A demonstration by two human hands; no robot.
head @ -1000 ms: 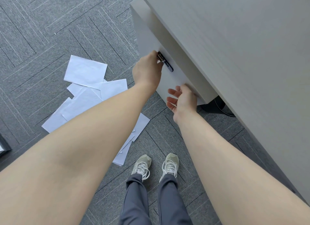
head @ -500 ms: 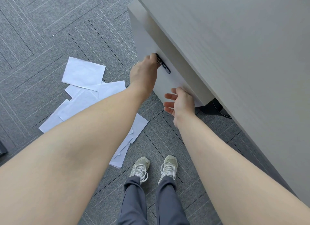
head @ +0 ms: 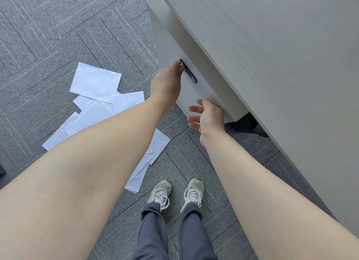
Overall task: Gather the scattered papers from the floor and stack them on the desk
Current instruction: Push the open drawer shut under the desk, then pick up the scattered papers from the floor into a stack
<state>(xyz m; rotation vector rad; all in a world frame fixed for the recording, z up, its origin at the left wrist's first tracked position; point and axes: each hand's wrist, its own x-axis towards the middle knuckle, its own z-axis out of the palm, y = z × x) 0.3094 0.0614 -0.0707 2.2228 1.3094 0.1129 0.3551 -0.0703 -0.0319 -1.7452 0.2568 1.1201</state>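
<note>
Nearest, our shoes (head: pixel 175 192) stood on grey carpet (head: pixel 48 36). The scattered papers (head: pixel 97 102) lay on the floor, left of our feet. Our right hand (head: pixel 208 117) hung spread and empty. Farthest, our left hand (head: pixel 167 83) pinched a small metal piece (head: pixel 182 64) on the cabinet (head: pixel 194 89) under the desk (head: pixel 272 56).

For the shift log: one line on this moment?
left hand: at drawer lock | right hand: open, empty | papers: on floor

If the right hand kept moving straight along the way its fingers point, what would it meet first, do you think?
Probably the left forearm: the right hand is open, fingers pointing leftward across the white cabinet front. Depth is unclear, so it might pass beside it.
</note>
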